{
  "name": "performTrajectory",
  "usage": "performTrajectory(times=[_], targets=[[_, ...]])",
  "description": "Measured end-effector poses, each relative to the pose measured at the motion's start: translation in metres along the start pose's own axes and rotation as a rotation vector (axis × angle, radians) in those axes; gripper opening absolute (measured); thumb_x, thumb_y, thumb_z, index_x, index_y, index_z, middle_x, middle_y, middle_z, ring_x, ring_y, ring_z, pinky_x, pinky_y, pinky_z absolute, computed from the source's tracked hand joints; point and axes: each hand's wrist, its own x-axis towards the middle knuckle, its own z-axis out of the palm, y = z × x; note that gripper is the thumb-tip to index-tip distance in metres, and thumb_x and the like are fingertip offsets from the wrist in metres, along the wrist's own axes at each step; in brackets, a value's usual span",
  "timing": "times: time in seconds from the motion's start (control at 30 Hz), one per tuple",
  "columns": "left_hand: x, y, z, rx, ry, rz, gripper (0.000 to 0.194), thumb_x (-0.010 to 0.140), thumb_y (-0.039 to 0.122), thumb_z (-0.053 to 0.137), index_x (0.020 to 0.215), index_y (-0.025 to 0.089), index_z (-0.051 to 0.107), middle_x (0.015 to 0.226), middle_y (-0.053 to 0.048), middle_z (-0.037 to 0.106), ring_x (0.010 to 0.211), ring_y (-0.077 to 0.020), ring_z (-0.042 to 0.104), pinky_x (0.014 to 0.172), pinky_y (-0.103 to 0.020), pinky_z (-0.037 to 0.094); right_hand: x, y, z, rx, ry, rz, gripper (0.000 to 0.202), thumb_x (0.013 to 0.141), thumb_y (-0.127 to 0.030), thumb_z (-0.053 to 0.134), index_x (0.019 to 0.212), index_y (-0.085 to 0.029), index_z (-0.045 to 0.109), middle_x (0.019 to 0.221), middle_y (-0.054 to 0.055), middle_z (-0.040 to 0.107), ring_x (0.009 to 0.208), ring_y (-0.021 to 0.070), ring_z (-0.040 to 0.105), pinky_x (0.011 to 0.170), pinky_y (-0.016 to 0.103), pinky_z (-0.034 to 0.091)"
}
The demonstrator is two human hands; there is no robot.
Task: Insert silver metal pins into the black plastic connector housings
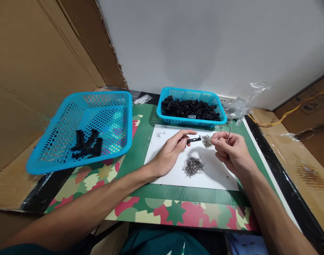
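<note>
My left hand (pixel 174 150) pinches a narrow black plastic part (pixel 194 140), its free end pointing right over the white paper. Across from it, my right hand (pixel 229 148) is closed, with a thin metal rod (pixel 228 135) sticking up between the fingers. Whether its thumb and fingertip also pinch something tiny, I cannot tell. Below the hands, a heap of small bent metal wire pieces (pixel 193 166) lies on the white paper (pixel 167 177). A smaller pile of tiny metal pieces (pixel 206 141) sits between the two hands, partly behind the right fingertips.
A blue basket (pixel 124 141) at left holds several black plastic parts (pixel 89 144). Behind the paper, another blue basket (pixel 191 122) is filled with black parts (pixel 191 108). Loose wire pieces (pixel 160 133) lie at the paper's far left. Cardboard (pixel 45 46) stands at left, plastic bags (pixel 236 106) at back right.
</note>
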Motion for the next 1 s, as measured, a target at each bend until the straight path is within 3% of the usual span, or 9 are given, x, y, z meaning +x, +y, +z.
performTrajectory(times=[0.13, 0.37, 0.47, 0.63, 0.87, 1.0], targets=[[0.002, -0.002, 0.0, 0.079, 0.023, 0.065, 0.039, 0.099, 0.027, 0.066, 0.137, 0.023, 0.063, 0.11, -0.007, 0.065, 0.102, -0.0202, 0.059, 0.092, -0.033, 0.047, 0.0, 0.004, 0.0, -0.009, 0.0, -0.02, 0.035, 0.069, -0.043, 0.095, 0.078, -0.019, 0.072, 0.052, -0.013, 0.022, 0.047, 0.0047, 0.013, 0.041, 0.023, 0.013], [0.004, -0.003, 0.0, 0.122, 0.059, -0.023, 0.028, 0.098, 0.038, 0.069, 0.117, 0.018, 0.067, 0.083, -0.002, 0.064, 0.074, -0.0155, 0.058, 0.069, -0.028, 0.045, 0.0, 0.011, -0.001, -0.108, -0.052, -0.072, 0.026, 0.079, -0.042, 0.089, 0.082, -0.02, 0.075, 0.05, -0.011, 0.03, 0.046, 0.0065, 0.024, 0.044, 0.025, 0.022], [0.003, -0.002, -0.002, 0.155, 0.069, -0.021, 0.027, 0.1, 0.045, 0.065, 0.102, 0.018, 0.065, 0.081, -0.001, 0.064, 0.072, -0.0142, 0.056, 0.066, -0.027, 0.043, 0.0, 0.013, -0.002, -0.158, -0.062, -0.09, 0.025, 0.082, -0.042, 0.087, 0.084, -0.02, 0.076, 0.052, -0.01, 0.032, 0.047, 0.0069, 0.025, 0.046, 0.026, 0.021], [-0.001, 0.005, -0.001, 0.188, -0.009, -0.063, 0.048, 0.107, 0.055, 0.047, 0.078, 0.017, 0.056, 0.07, 0.0, 0.058, 0.065, -0.0125, 0.049, 0.062, -0.027, 0.038, -0.005, 0.015, 0.002, -0.355, 0.009, -0.238, 0.022, 0.086, -0.041, 0.084, 0.088, -0.02, 0.077, 0.056, -0.009, 0.028, 0.051, 0.0094, 0.029, 0.051, 0.028, 0.023], [0.0, 0.005, 0.004, 0.06, 0.043, -0.029, 0.029, 0.1, 0.046, 0.064, 0.095, 0.018, 0.061, 0.079, 0.002, 0.053, 0.067, -0.0102, 0.047, 0.061, -0.023, 0.036, -0.009, 0.013, 0.01, -0.289, 0.036, -0.292, 0.022, 0.092, -0.041, 0.079, 0.092, -0.02, 0.072, 0.058, -0.009, 0.028, 0.052, 0.0102, 0.027, 0.051, 0.027, 0.022], [0.005, 0.005, 0.001, -0.109, 0.06, -0.117, 0.03, 0.097, 0.045, 0.071, 0.104, 0.017, 0.064, 0.075, 0.002, 0.058, 0.059, -0.0082, 0.047, 0.055, -0.022, 0.033, -0.008, 0.013, 0.009, -0.274, -0.018, -0.298, 0.022, 0.094, -0.04, 0.076, 0.092, -0.02, 0.068, 0.058, -0.009, 0.03, 0.052, 0.0096, 0.026, 0.05, 0.026, 0.02]])
